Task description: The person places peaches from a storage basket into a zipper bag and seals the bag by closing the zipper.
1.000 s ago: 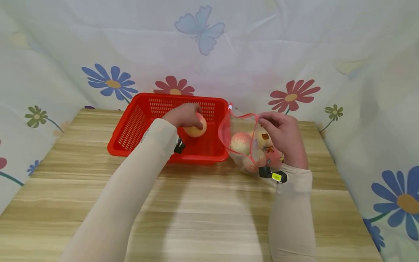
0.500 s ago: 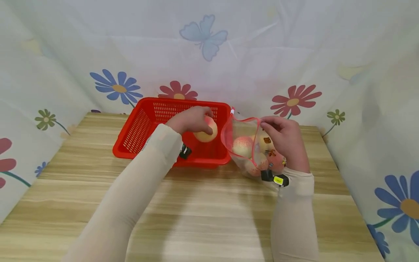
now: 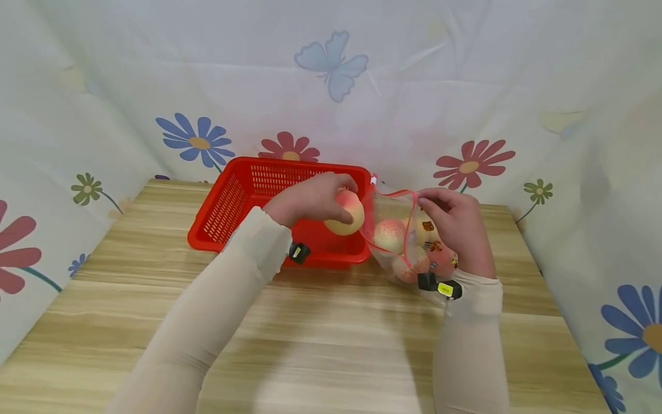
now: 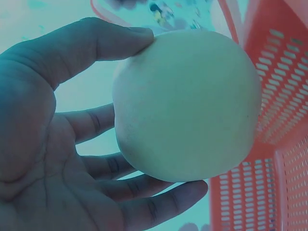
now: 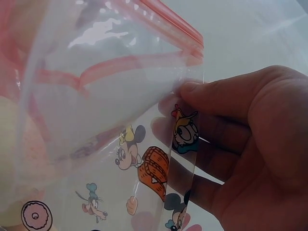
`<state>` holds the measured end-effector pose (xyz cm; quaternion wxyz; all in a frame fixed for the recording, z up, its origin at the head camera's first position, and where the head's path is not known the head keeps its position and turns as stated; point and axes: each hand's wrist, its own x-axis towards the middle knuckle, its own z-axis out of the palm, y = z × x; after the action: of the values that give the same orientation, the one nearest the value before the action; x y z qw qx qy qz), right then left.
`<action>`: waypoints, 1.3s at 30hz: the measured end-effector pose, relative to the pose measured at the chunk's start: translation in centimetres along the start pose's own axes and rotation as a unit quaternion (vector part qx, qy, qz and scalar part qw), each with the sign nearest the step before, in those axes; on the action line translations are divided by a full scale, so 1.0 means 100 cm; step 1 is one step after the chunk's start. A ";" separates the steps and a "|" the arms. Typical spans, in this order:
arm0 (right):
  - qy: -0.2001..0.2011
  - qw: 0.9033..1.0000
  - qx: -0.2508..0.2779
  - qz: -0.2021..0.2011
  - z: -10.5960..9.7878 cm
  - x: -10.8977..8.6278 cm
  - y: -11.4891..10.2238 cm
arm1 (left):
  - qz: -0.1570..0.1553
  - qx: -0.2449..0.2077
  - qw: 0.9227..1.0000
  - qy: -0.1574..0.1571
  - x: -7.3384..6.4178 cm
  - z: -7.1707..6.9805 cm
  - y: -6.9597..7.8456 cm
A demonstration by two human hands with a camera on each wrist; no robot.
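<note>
A yellow peach with a pink blush [image 3: 345, 221] is gripped in my left hand [image 3: 315, 198], thumb on one side and fingers curled round the other. It hangs over the right end of the red basket [image 3: 207, 230], close to the mouth of a clear zip bag [image 3: 385, 204] with a pink edge. My right hand [image 3: 460, 221] pinches the bag's rim between thumb and fingers and the mouth stands open. Inside the bag lie several peaches [image 3: 389, 234]. Cartoon prints [image 5: 154, 168] cover the bag's side in the right wrist view.
The basket and bag stand side by side on a wood-grain table [image 3: 320, 339]. A flowered cloth [image 3: 414, 115] hangs behind and at both sides. A small black device [image 3: 299, 252] sits on the left wrist, and another [image 3: 439, 286] on the right.
My left hand has carried the peach rightward from the middle of the basket toward the bag. The right hand keeps its pinch on the bag's rim; the whole view has shifted slightly.
</note>
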<state>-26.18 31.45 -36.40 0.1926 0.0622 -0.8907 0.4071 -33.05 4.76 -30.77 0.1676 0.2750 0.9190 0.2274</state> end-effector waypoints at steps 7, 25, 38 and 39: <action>-0.002 1.000 0.008 0.009 0.001 -0.001 0.000 | 0.040 -0.014 0.999 0.012 -0.008 0.005 0.008; -0.006 1.000 -0.007 0.012 -0.001 0.000 -0.003 | 0.094 -0.086 0.988 0.083 -0.003 0.033 0.011; 0.002 1.000 -0.001 0.002 -0.002 0.001 -0.002 | 0.133 -0.115 0.979 0.102 0.002 0.052 0.014; 0.002 1.000 0.000 0.001 -0.002 0.001 -0.002 | 0.134 -0.118 0.979 0.103 0.002 0.054 0.014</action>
<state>-26.14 31.51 -36.14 0.1944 0.0609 -0.8901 0.4077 -30.29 7.73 -34.59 0.0714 0.3488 0.8529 0.3818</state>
